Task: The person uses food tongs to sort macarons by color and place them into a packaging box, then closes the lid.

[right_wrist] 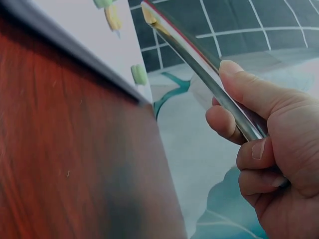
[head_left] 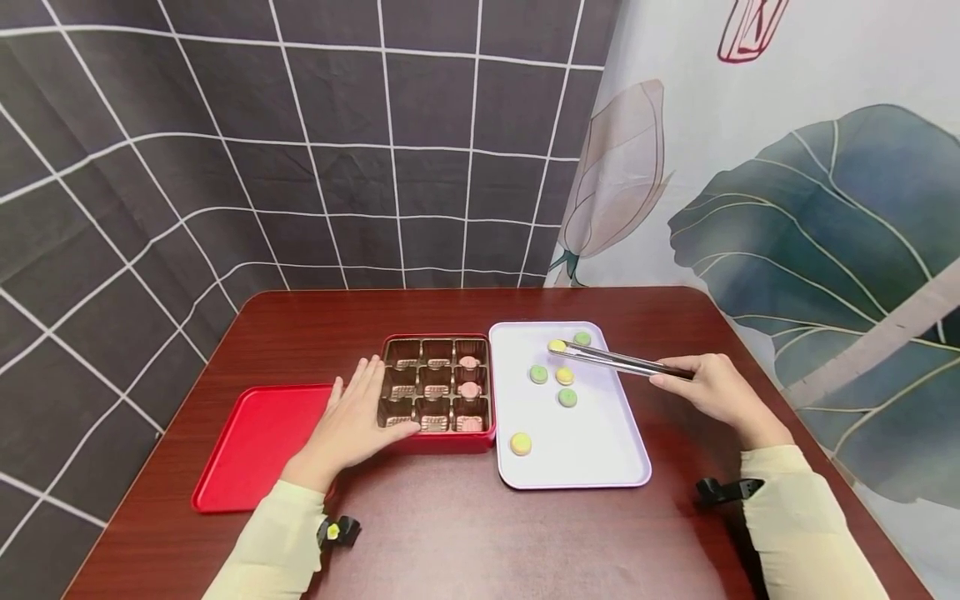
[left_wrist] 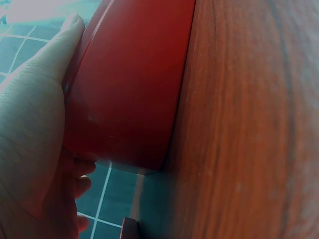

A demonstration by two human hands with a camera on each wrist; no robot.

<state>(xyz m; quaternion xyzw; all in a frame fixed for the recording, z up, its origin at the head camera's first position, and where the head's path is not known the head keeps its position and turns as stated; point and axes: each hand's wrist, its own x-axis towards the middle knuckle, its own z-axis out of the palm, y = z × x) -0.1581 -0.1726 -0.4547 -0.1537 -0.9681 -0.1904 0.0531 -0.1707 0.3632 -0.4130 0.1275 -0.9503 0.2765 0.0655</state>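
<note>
My right hand (head_left: 720, 393) grips a pair of metal tongs (head_left: 607, 358) with a dark handle. At the tips of the tongs is a yellow macaron (head_left: 557, 345), over the far part of the white tray (head_left: 592, 450). Several other macarons lie on that tray, among them a green macaron (head_left: 538, 374) and a yellow macaron (head_left: 521, 443). My left hand (head_left: 352, 425) rests along the left side of a red box (left_wrist: 129, 84), fingers straight and thumb over its near corner. Inside the box is a brown divided insert (head_left: 435, 365), with pink macarons (head_left: 469, 390) in its right column.
A red lid (head_left: 258, 450) lies on the brown table (head_left: 450, 533) at the left, partly behind my left forearm. The white tray stands right against the box. Behind the table hang a dark grid-patterned cloth (head_left: 322, 167) and a white cloth with leaf prints (head_left: 750, 150).
</note>
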